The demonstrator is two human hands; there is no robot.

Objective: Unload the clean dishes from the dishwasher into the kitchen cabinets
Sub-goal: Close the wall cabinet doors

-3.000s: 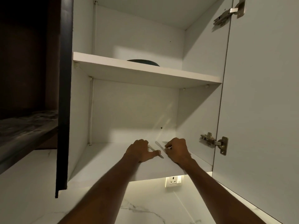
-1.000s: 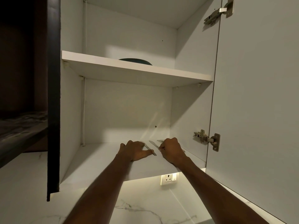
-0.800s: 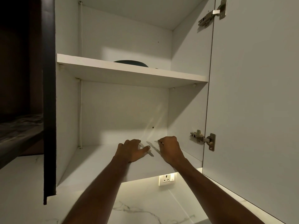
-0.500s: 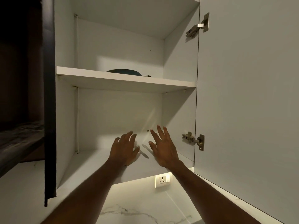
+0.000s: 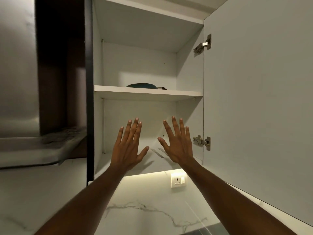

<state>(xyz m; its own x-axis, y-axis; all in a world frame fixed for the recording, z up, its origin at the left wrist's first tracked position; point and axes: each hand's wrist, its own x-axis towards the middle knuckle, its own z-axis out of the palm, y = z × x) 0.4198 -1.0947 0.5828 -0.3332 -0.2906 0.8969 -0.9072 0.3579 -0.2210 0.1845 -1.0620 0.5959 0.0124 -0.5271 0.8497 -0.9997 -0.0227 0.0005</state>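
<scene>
Left hand [image 5: 128, 149], right hand [image 5: 178, 144] spread, empty, before cabinet [image 5: 149, 93]

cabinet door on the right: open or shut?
Open. The cabinet door is swung out on its hinges, exposing both shelves.

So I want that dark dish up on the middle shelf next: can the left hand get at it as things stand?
Probably yes. The left hand is open and empty below the middle shelf, the cabinet door stands wide, and nothing stands before the dark dish; it sits well above the fingertips, though.
</scene>
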